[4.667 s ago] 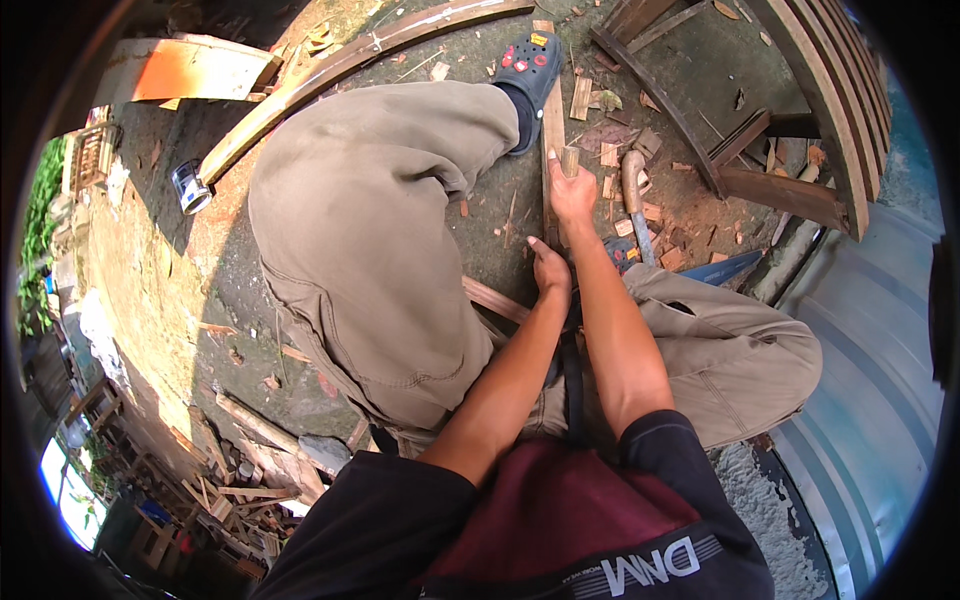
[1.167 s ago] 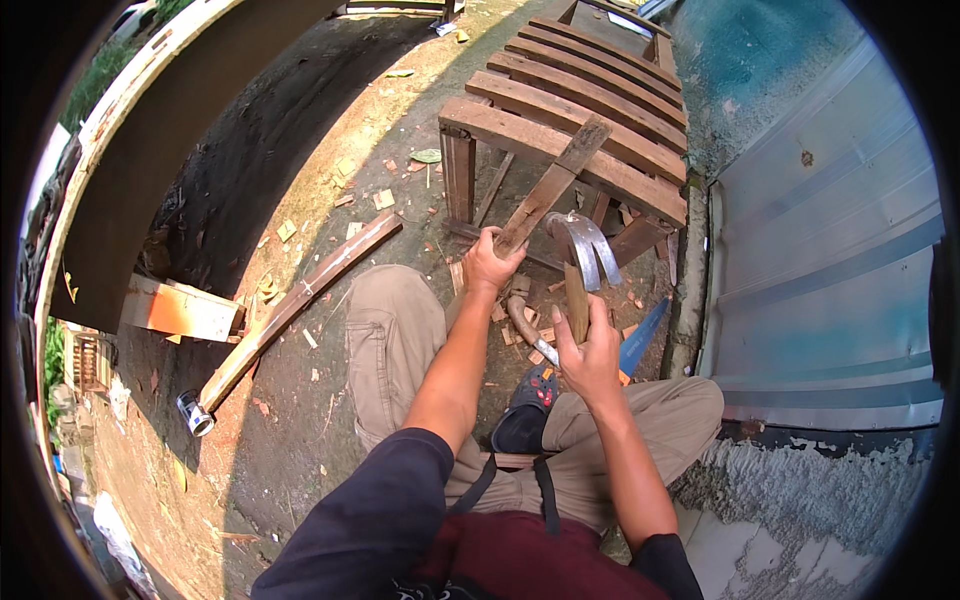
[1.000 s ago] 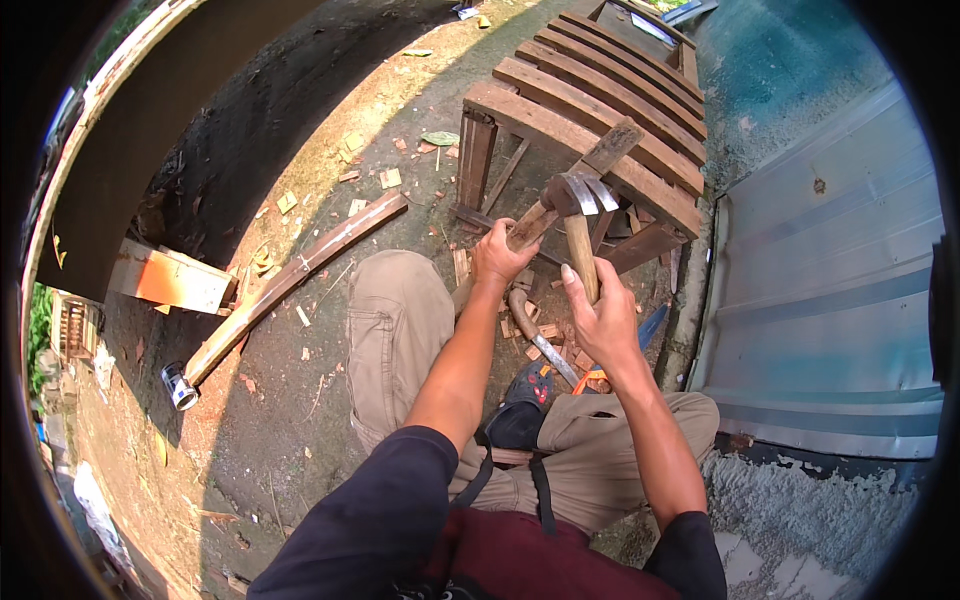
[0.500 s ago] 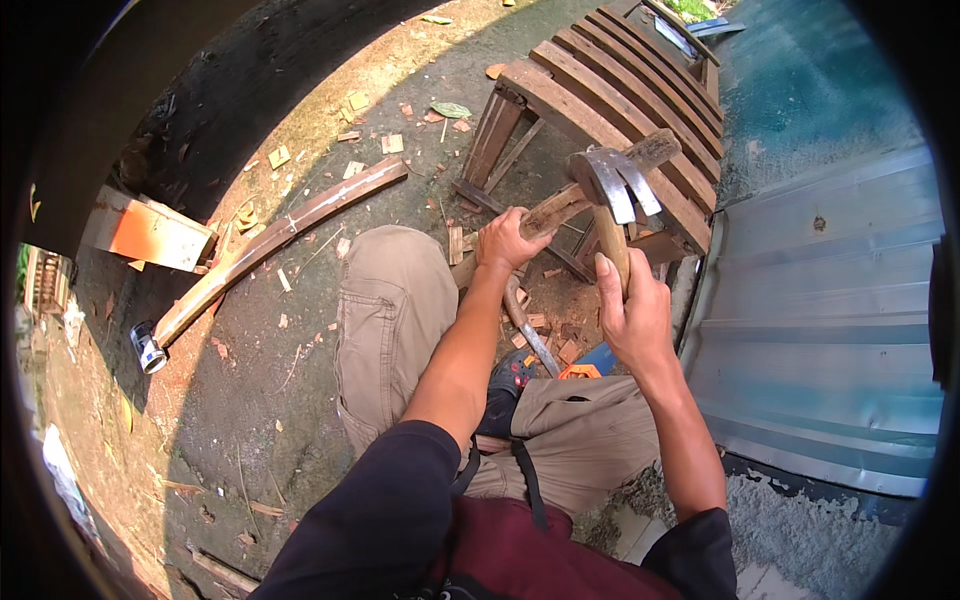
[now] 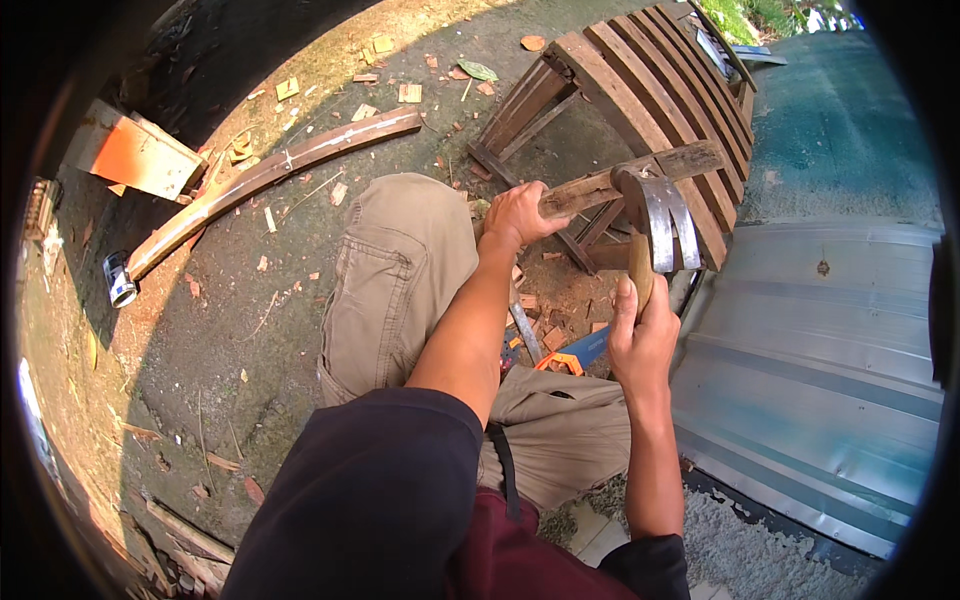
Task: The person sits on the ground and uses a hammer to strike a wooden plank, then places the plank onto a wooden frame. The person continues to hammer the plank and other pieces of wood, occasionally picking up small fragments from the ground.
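My left hand (image 5: 518,215) is closed round a rough wooden stick (image 5: 585,190), whose far part reaches over the front of a slatted wooden bench (image 5: 625,90). In my right hand (image 5: 643,335) is a claw hammer (image 5: 640,262), held by its wooden handle with the metal head up and the claws toward the right. The hammer head overlaps the stick in view; I cannot tell whether they touch. Below, between my legs, lie a saw with an orange handle (image 5: 565,362) and blue blade, and a metal tool (image 5: 524,335) partly hidden by my left arm.
A long brown wooden beam (image 5: 270,172) lies at the left with a silvery can-like object (image 5: 119,280) by its near end. Behind it stands an orange and white box-like piece (image 5: 140,150). Wood chips litter the ground. Corrugated metal sheeting (image 5: 810,360) borders the right side.
The view has shifted, so the bench sits farther right. The stick now points more sideways and less away from me. The hammer head has come lower against the stick. Both grips stay the same.
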